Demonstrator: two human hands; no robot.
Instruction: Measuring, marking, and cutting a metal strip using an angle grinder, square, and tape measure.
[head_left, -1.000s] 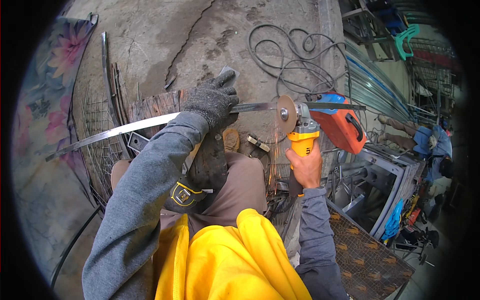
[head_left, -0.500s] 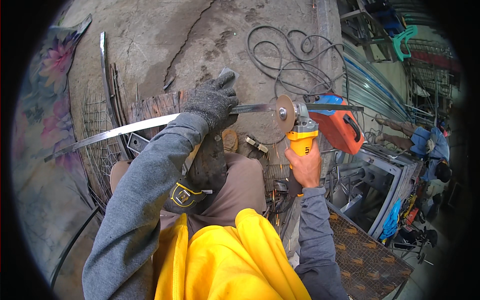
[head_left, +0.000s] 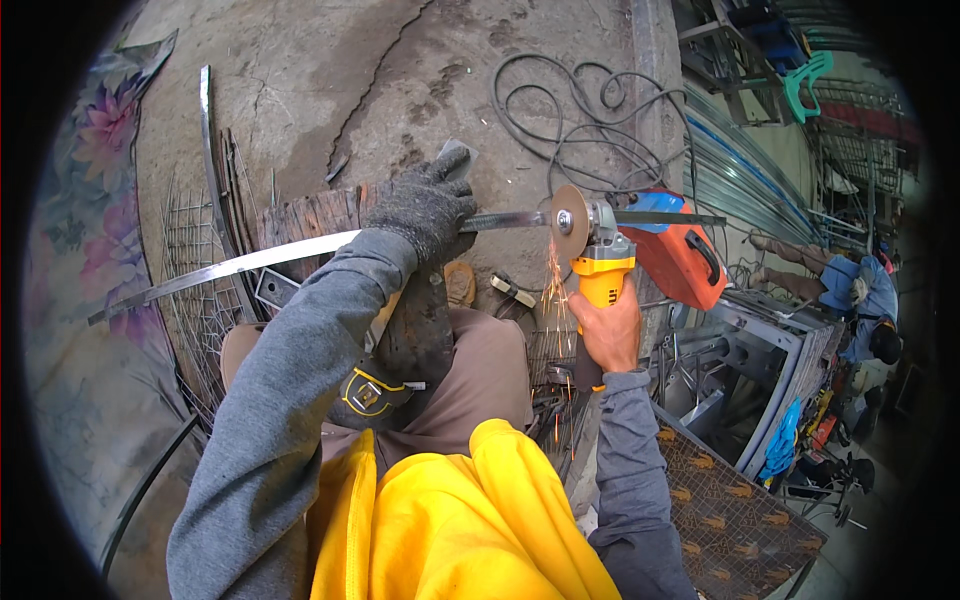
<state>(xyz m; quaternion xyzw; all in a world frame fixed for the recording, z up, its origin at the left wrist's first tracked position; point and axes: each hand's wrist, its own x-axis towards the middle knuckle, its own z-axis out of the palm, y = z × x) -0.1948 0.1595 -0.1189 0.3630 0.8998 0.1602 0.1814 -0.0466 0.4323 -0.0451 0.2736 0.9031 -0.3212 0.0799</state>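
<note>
A long metal bar [head_left: 250, 258] crosses in front of me from left to right. My left hand [head_left: 425, 205], in a dark grey glove, is closed over it above a worn wooden block [head_left: 320, 212]; a small flat metal piece [head_left: 458, 152] shows by its fingertips. My bare right hand [head_left: 610, 325] grips a yellow angle grinder [head_left: 602, 266]. Its thin brown disc [head_left: 570, 224] stands upright at the bar, right of my left hand, and orange sparks [head_left: 554, 285] drop below it. The disc hides the contact spot.
A red and blue machine case [head_left: 685, 255] stands just right of the grinder. Black cable [head_left: 540, 145] lies coiled on the concrete ahead. A tape measure [head_left: 367, 393] is near my lap. Wire mesh [head_left: 190, 240] lies left. Another person [head_left: 855, 290] is at the far right.
Sparks below the disc have become denser and brighter. The grinder has shifted very slightly; my left hand and the bar hold their place.
</note>
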